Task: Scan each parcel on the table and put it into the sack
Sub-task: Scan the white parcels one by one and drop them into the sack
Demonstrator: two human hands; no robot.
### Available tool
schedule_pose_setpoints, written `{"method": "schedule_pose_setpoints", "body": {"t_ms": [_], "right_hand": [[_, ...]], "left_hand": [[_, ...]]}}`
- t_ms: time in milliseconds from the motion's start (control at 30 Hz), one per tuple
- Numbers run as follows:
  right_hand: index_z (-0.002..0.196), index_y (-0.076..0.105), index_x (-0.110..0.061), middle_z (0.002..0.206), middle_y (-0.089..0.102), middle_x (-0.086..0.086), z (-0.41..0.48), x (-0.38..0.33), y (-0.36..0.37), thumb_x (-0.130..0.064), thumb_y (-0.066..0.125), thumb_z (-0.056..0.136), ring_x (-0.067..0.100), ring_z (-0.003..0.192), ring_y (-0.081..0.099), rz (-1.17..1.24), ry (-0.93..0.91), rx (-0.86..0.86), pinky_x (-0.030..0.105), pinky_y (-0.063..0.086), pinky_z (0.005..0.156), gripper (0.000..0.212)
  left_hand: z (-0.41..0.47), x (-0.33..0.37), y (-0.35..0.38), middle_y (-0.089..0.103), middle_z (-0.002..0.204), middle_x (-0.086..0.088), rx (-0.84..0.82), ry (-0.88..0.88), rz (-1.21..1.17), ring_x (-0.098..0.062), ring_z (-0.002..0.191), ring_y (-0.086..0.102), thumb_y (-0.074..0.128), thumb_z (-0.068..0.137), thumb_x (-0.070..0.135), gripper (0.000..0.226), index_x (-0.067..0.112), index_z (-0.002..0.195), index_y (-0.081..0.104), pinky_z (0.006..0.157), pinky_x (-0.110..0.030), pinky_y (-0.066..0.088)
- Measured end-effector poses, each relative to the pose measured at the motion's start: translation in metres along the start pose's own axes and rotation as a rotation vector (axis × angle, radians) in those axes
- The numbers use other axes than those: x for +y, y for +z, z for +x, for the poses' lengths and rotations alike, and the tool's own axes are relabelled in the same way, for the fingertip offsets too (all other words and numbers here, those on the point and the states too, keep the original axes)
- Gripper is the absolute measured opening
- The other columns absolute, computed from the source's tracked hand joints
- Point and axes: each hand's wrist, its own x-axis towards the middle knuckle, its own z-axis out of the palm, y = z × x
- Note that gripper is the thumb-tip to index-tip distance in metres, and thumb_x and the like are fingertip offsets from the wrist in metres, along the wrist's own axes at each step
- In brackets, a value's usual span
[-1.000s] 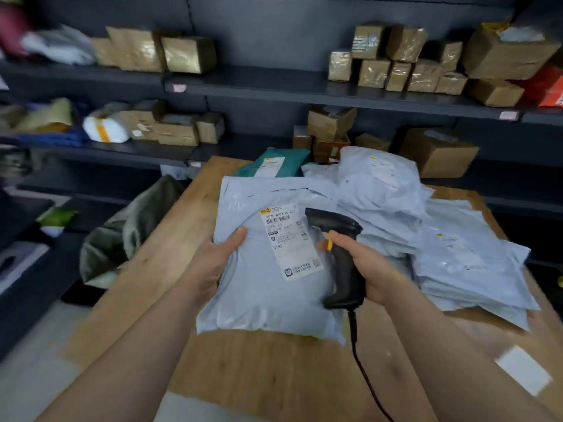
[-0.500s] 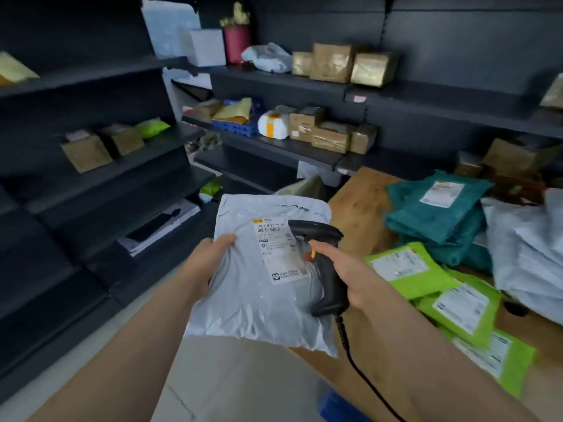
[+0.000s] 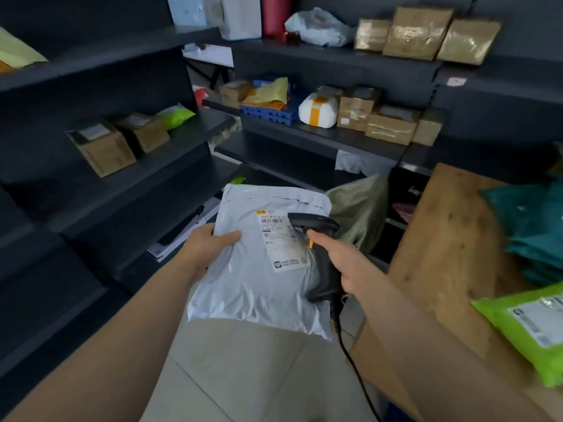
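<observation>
Here, left hand (image 3: 207,248) grips grey parcel (image 3: 259,287), right hand (image 3: 344,263) clasps scanner (image 3: 320,257) beside its label.

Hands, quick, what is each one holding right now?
Left hand: holding the grey parcel.
Right hand: gripping the barcode scanner.

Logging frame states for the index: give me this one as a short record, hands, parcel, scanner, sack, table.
left hand: grips grey parcel at its left edge
right hand: holds black scanner by the handle
scanner head: at the parcel's label
parcel: held off the table, label up
sack: olive, behind the parcel, beside the table
on table: teal parcels, green parcels
</observation>
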Motion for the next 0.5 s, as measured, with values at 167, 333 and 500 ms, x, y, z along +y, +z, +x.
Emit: {"method": "schedule_pose_setpoints", "body": {"t_ms": [167,333,500], "right_hand": [[0.098,0.072,-0.008,0.094,0.075,0.014,0.088,-0.024,0.005,-0.041,0.078,0.078,0.030,0.085,0.070,0.028,0.014,0.099,0.038,0.057,0.077,0.039],[0.092,0.070,-0.010,0.083,0.074,0.008,0.176,-0.050,-0.008,-0.040,0.077,0.080,0.023,0.070,0.070,0.070,0.049,0.187,0.025,0.053,0.056,0.033],[0.093,0.069,-0.009,0.078,0.074,0.007,0.241,-0.059,-0.027,-0.038,0.075,0.082,0.021,0.066,0.070,0.106,0.111,0.300,0.026,0.053,0.053,0.031]], "left_hand": [[0.103,0.017,0.019,0.070,0.104,-0.002,-0.102,0.014,0.037,-0.022,0.091,0.068,0.069,0.088,0.025,0.027,0.018,0.113,0.063,0.072,-0.033,0.054],[0.212,0.033,0.051,0.067,0.112,-0.006,-0.185,-0.038,0.140,-0.027,0.099,0.066,0.066,0.090,0.023,0.030,0.015,0.118,0.060,0.091,-0.044,0.053],[0.307,0.033,0.091,0.067,0.105,-0.003,-0.286,-0.112,0.181,-0.018,0.086,0.066,0.066,0.090,0.024,0.027,0.017,0.115,0.059,0.070,-0.032,0.054]]}}
